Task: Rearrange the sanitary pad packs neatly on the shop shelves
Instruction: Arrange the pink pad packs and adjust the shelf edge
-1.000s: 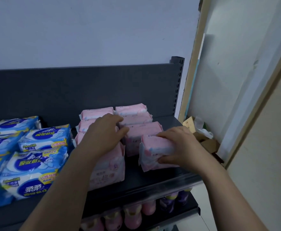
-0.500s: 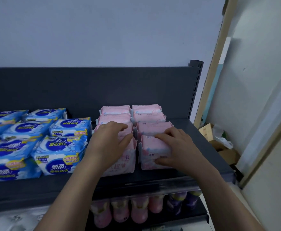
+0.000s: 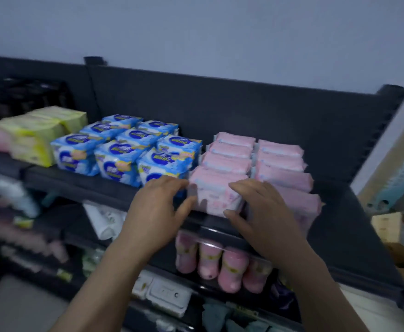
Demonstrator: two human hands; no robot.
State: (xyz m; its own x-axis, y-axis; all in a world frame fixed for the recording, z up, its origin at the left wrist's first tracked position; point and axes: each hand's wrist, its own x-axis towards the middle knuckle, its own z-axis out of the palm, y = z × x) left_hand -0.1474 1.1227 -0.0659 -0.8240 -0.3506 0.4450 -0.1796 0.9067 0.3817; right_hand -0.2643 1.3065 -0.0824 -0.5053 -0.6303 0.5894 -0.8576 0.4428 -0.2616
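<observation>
Two columns of pink sanitary pad packs (image 3: 232, 149) stand in rows on the dark shelf (image 3: 339, 212), right of a block of blue packs (image 3: 124, 149). My left hand (image 3: 158, 207) touches the left side of the front pink pack (image 3: 216, 192), its fingers loosely spread and the thumb near the pack's front face. Over the front pack of the right column lies my right hand (image 3: 260, 207), fingers relaxed, its thumb against the front of the left column's pack. The view is blurred by motion.
Yellow packs (image 3: 36, 135) stand left of the blue ones. Pink bottles (image 3: 210, 259) hang under the shelf's front edge, with white goods on lower shelves. A cardboard box (image 3: 387, 226) sits on the floor at the right. The shelf's right end is bare.
The view swung left, bringing the yellow packs and lower shelves into sight. My left hand slid from the top of the front pack to its left side. My right hand loosened on its pack.
</observation>
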